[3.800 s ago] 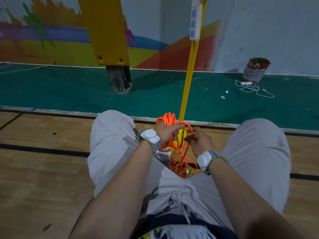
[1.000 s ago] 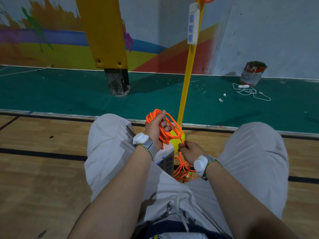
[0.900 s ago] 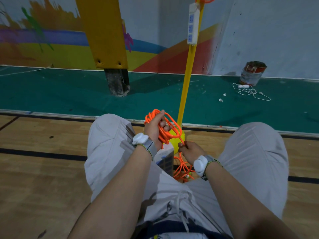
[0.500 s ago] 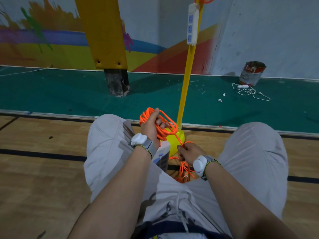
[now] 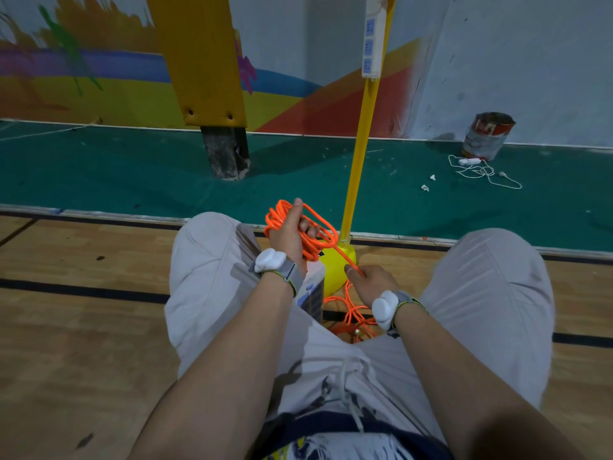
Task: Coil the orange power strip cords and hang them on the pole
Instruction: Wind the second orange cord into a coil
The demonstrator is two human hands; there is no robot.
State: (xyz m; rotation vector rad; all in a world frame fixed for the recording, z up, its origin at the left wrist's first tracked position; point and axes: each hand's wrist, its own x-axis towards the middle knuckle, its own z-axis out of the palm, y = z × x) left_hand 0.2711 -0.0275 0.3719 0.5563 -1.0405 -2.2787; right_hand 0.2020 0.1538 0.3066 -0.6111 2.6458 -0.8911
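Wood floor [image 5: 83, 310], crossed by black lines, fills the near ground. The person's knees in pale trousers [image 5: 205, 260] are spread wide over it. Past the knees the wood ends at a pale edge, and a green floor [image 5: 132, 174] runs on to the wall [image 5: 514, 61]. The wall is painted in purple, yellow and red bands on the left and is plain grey-white on the right. A broad yellow post [image 5: 199, 58] with a dark, worn foot stands on the green. Near the wall on the right sits a rusty paint can [image 5: 487, 134], with a tangled white cable [image 5: 481, 169] just in front of it and two paper scraps [image 5: 428, 184] nearby.

The yellow pole [image 5: 360, 154] rises from its rounded base [image 5: 335, 270] between the knees, at the edge of the wood. A white strip [image 5: 373, 38] hangs high on it.

The left hand [image 5: 290, 234] is curled round an orange coil [image 5: 275, 215], held up just left of the pole. One strand runs taut from the coil down to the right hand [image 5: 371, 283], which pinches it beside the base. Loose cord [image 5: 351, 313] lies on the wood below that hand. A second strip [image 5: 311, 293] shows under the left wrist. Both wrists wear white bands.
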